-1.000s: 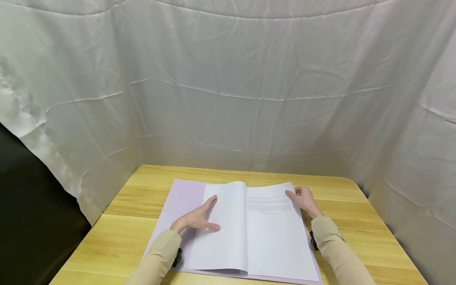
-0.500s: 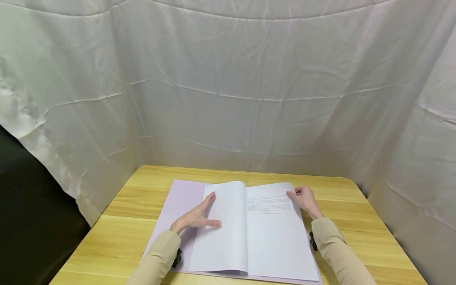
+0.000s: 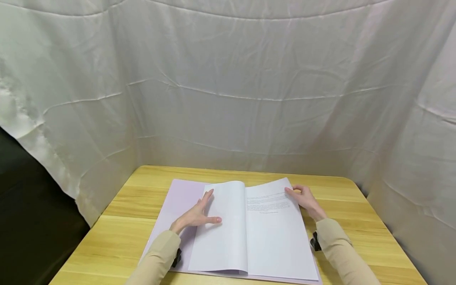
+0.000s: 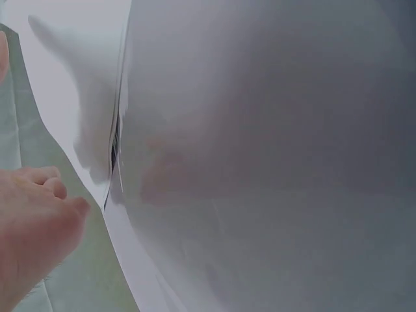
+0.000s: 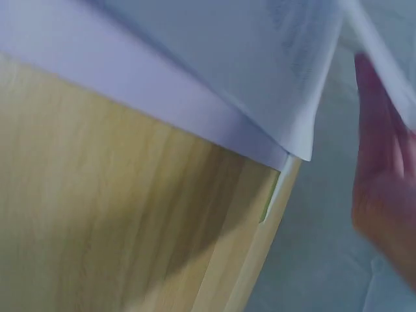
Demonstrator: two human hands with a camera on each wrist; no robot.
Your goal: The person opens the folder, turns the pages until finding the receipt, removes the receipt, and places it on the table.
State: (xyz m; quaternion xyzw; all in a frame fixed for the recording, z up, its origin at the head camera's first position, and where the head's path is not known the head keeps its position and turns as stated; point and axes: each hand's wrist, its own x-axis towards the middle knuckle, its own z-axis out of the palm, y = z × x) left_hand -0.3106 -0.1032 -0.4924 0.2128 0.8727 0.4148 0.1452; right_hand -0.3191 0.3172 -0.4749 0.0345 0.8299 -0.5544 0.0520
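Observation:
An open document folder with a lilac cover [image 3: 185, 198] lies on the table. Its left-hand pages [image 3: 228, 237] are turned over and bulge towards the middle. My left hand [image 3: 197, 215] is spread over these pages, thumb and fingers wide apart; part of it shows at the edge in the left wrist view. On the right, a sheet [image 3: 278, 241] with several printed lines near its top has its upper right corner raised. My right hand [image 3: 304, 200] pinches that sheet by the corner. In the right wrist view, more sheets [image 5: 286, 84] lie below the lifted one.
The wooden table [image 3: 363, 233] has rounded far corners and extends on both sides of the folder. A pale grey curtain [image 3: 228, 99] hangs behind and at the sides. Something black [image 3: 32, 206] shows at the far left.
My right hand has lifted the sheet's upper right corner a little, moving slightly up and left. My left hand's fingers and thumb have shifted slightly upward.

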